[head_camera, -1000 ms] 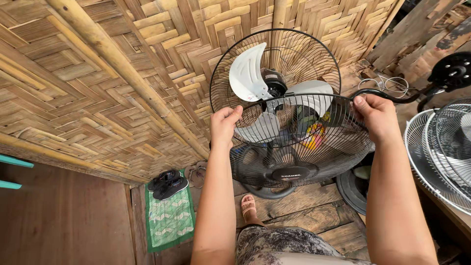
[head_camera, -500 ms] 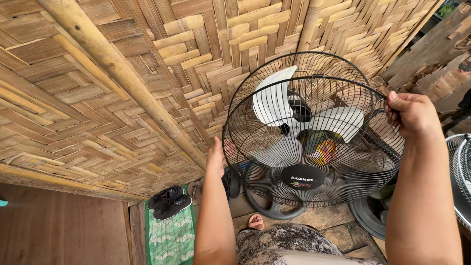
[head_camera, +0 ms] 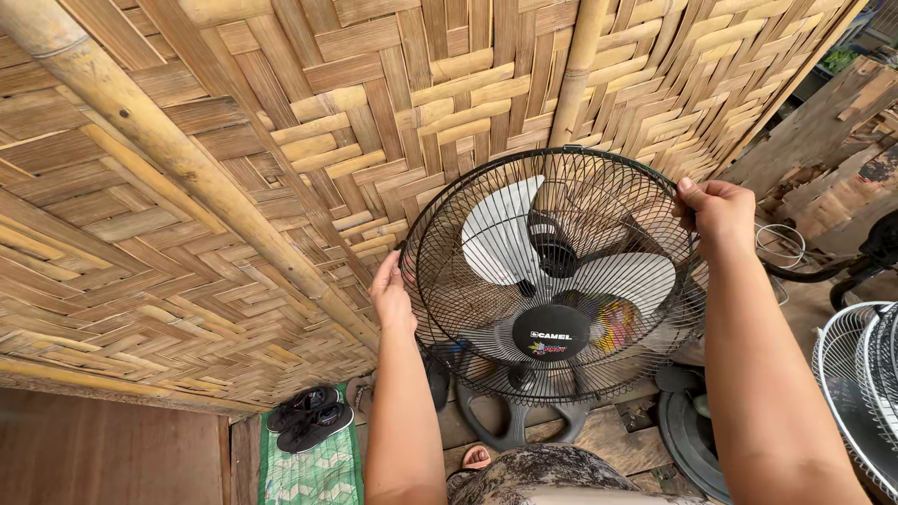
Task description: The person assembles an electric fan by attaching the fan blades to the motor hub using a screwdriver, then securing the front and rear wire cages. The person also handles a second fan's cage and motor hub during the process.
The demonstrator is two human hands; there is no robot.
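Against the woven bamboo wall (head_camera: 281,140), at the centre of the view, the fan (head_camera: 552,281) stood tilted with its black wire guard (head_camera: 552,374) facing up toward the camera. The left hand (head_camera: 391,295) lay at the guard's nine o'clock edge, fingers curled on the rim; whether that grip was truly clenched could not be told, since the palm hid the wires. The right hand (head_camera: 718,213) sat at about two o'clock, its grip clenched on the rim wire. Behind the mesh the white blades (head_camera: 500,238) showed, one toward ten o'clock and one toward three, with the round black hub cap (head_camera: 552,332) at six o'clock of the guard. The base (head_camera: 519,425) rested on the plank floor (head_camera: 608,440) below, near the person's foot (head_camera: 476,457). To handle the guard well, it seemed wise to keep the two hands on opposite sides of the ring, so that any pull or turn stayed even and the thin wires did not twist; fingers were best kept on the outer rim, clear of the blades. A lopsided pull looked likely to rock the whole fan on its base. At seven o'clock a pair of dark shoes (head_camera: 309,419) lay at the top of a green mat (head_camera: 313,472), and at four o'clock another guard (head_camera: 856,393), pale, lay well apart.
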